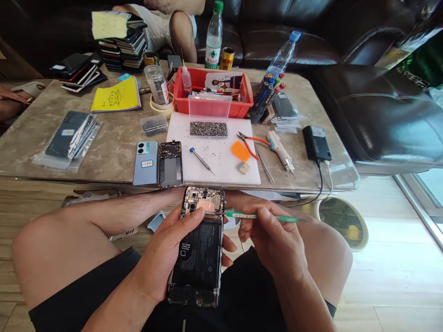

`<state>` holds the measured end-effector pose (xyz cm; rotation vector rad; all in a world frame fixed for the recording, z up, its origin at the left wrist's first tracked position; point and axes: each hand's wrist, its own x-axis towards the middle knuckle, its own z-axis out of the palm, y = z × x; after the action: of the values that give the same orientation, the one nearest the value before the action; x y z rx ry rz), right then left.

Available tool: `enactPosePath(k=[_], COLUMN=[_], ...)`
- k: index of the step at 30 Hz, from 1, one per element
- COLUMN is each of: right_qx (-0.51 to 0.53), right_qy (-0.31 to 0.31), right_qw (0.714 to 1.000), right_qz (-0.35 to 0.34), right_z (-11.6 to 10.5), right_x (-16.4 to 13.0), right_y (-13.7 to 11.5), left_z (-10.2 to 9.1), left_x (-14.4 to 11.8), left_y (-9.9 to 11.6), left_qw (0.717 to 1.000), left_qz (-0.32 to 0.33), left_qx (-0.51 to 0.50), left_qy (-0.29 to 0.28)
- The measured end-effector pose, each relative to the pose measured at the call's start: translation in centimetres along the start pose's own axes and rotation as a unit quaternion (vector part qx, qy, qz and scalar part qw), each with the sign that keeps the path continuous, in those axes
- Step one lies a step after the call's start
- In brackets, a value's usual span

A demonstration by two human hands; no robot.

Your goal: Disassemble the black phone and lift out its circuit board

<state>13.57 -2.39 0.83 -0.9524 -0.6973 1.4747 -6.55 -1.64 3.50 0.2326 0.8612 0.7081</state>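
My left hand [166, 253] holds an opened phone [200, 249] over my lap, back cover off, with its black battery and circuit board showing; the thumb rests near the board's top left. My right hand [273, 240] grips a green-handled tool [263, 216] that points left, its tip touching the right edge of the board. On the table ahead lie a light blue back cover [146, 162] and a second opened phone [170, 163], side by side.
A white work mat [221, 161] carries a screwdriver [201, 160], an orange pick [240, 151], cutters [248, 142] and a screw tray [208, 128]. Behind stand a red bin [212, 107], bottles, phone stacks [122, 44], a yellow booklet [116, 95]. Another person's legs show on the sofa.
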Motion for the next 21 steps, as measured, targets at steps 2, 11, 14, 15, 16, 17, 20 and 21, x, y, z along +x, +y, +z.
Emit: enactPosePath(k=[2,11,14,15,16,17,20,21], right_qx=[-0.005,-0.003,0.002,0.003,0.004,0.004,0.004,0.006], right_qy=[-0.01,-0.013,0.006,0.011,0.016,0.018,0.019,0.02], right_qw=[1.0,1.0,1.0,0.999,0.999,0.998,0.997,0.997], right_qz=[-0.012,0.007,0.03,0.038,0.048,0.056,0.068,0.067], right_z=[-0.2,-0.2,-0.1,-0.1,-0.1,-0.1,0.0,0.0], right_x=[0.0,0.2,0.2,0.3,0.3,0.4,0.5,0.5], right_y=[-0.2,-0.6,-0.5,-0.4,-0.3,-0.2,-0.1,-0.1], left_z=[-0.1,0.4,0.7,0.8,0.8,0.9,1.0,1.0], left_x=[0.0,-0.6,-0.7,-0.7,-0.7,-0.7,-0.8,-0.8], left_y=[0.1,0.6,0.5,0.4,0.3,0.2,0.2,0.3], left_qw=[1.0,1.0,1.0,1.0,1.0,1.0,1.0,1.0], left_qz=[-0.007,-0.018,-0.011,-0.007,-0.003,-0.002,-0.009,-0.013], left_qx=[0.004,0.015,0.007,0.004,0.003,0.004,0.02,0.025], left_qy=[-0.006,-0.008,-0.019,-0.019,-0.018,-0.014,0.0,0.003])
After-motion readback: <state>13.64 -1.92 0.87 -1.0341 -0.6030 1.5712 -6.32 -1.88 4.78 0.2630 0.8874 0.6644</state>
